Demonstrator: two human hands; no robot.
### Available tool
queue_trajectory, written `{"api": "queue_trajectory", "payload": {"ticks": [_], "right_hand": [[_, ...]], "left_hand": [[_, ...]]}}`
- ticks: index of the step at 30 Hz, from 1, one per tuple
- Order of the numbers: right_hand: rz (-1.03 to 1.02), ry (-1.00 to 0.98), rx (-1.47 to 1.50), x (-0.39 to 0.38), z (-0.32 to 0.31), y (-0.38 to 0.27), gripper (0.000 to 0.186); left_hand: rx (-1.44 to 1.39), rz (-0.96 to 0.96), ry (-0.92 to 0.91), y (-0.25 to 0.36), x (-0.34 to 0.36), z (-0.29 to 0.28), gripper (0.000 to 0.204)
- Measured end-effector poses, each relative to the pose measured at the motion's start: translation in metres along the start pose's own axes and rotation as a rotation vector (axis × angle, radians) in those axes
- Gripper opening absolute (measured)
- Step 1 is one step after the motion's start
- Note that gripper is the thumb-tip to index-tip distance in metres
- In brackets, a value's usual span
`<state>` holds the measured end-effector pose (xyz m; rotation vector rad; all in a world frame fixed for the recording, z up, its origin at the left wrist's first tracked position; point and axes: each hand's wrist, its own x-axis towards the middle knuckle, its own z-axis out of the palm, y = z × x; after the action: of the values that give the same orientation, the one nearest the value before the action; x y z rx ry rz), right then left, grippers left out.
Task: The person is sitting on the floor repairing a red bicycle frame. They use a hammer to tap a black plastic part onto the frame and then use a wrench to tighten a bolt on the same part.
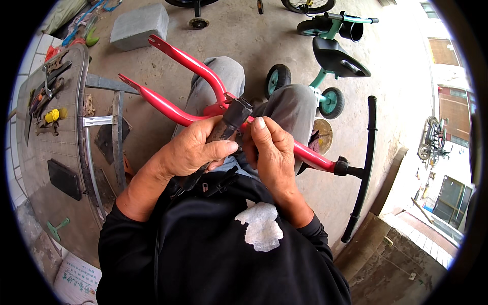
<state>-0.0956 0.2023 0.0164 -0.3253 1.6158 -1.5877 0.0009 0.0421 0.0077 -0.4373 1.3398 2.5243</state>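
A red bicycle frame [170, 109] with two forked tubes lies across my lap, its black handlebar [369, 137] out to the right. My left hand [185, 147] is wrapped round a dark, worn, cylindrical tool [236, 114]. The tool's wide end points up and away, above the joint of the red tubes; its other end runs back under my hand toward my waist. Close beside it, my right hand [274, 155] is closed with the thumb up against the curled fingers, over the red tube. Whatever those fingers grip is hidden.
At the left stands a metal table [38, 168] bearing wrenches, a yellow piece [52, 116], a black flat box [64, 179] and a green part [57, 229]. A grey block [140, 26] sits far left. Beyond my knees is a green child's tricycle [325, 71]; a low wall [401, 254] edges the right.
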Motion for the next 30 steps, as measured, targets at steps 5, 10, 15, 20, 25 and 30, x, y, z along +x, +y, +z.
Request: {"api": "queue_trajectory", "payload": {"ticks": [5, 10, 15, 20, 25, 30], "right_hand": [[-0.212, 0.110, -0.220, -0.001, 0.006, 0.002, 0.024], [-0.579, 0.221, -0.639, 0.002, 0.004, 0.007, 0.023], [-0.789, 0.270, -0.864, 0.009, -0.001, 0.009, 0.028], [-0.869, 0.263, -0.915, 0.012, -0.002, 0.010, 0.027], [-0.832, 0.252, -0.859, 0.011, 0.003, 0.011, 0.018], [-0.230, 0.113, -0.341, -0.001, 0.008, 0.004, 0.021]], "left_hand": [[0.003, 0.024, -0.009, 0.001, 0.001, 0.000, 0.029], [-0.017, 0.025, -0.001, -0.003, -0.001, -0.004, 0.028], [-0.033, 0.024, -0.046, -0.004, -0.001, -0.006, 0.028], [-0.031, 0.023, -0.038, -0.003, -0.002, -0.004, 0.029], [-0.019, 0.007, -0.059, -0.004, -0.003, -0.006, 0.035], [0.012, 0.025, -0.039, -0.005, -0.002, -0.007, 0.029]]}}
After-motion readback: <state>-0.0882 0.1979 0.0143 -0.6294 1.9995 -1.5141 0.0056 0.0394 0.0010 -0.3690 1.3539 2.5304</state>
